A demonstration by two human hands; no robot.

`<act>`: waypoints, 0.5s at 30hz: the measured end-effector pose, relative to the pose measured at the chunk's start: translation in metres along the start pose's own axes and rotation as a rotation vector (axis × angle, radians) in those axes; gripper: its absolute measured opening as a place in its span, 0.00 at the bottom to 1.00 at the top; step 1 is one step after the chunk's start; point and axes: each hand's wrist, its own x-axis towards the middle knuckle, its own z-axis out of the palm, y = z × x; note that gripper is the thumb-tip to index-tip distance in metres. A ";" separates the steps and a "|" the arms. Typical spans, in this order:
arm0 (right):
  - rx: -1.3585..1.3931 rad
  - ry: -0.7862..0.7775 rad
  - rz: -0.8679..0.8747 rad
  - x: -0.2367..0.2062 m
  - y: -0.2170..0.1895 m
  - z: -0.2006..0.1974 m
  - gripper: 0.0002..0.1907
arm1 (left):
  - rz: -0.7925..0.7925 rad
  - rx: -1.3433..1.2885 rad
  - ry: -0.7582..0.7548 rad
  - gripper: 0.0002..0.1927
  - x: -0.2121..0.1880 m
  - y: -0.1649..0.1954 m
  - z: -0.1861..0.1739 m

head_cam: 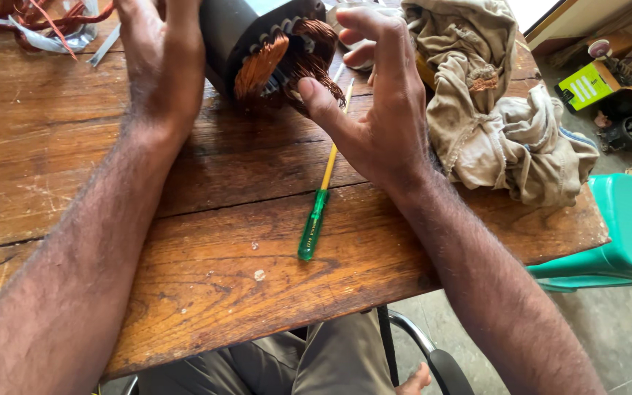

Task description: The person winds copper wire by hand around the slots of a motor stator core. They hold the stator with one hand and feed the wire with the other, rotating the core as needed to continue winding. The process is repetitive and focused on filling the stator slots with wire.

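Nearest the camera, two bare forearms are seen running up across the wooden table. Between them a single screwdriver with a green handle and yellow shaft is laid, its long axis running from about six o'clock up toward one o'clock, tip hidden under the right hand.

At twelve o'clock one dark motor stator is lying on its side, open end turned toward the camera, copper windings exposed. The left hand is pressed flat against the housing at the nine o'clock side, fingers mostly out of view past the top edge, so how far they wrap cannot be told. The right hand is spread wide at three o'clock, thumb tip set on the copper coil, fingers curled loosely over the rim; nothing is clamped fully.

The stator lies directly between both hands, the right thumb being the closer contact on the windings.

One crumpled beige cloth is heaped at two o'clock. Loose copper wire scraps are seen at ten o'clock. One green plastic stool is standing at four o'clock.
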 end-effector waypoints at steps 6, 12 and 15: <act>-0.056 -0.025 -0.082 -0.002 0.015 -0.003 0.37 | -0.127 0.014 -0.056 0.44 0.001 0.001 0.005; -0.039 -0.049 -0.017 -0.015 0.033 -0.005 0.38 | -0.198 0.029 -0.090 0.45 -0.004 -0.001 0.012; -0.029 -0.038 -0.014 -0.022 0.039 -0.010 0.40 | -0.214 0.026 -0.097 0.45 -0.009 -0.003 0.014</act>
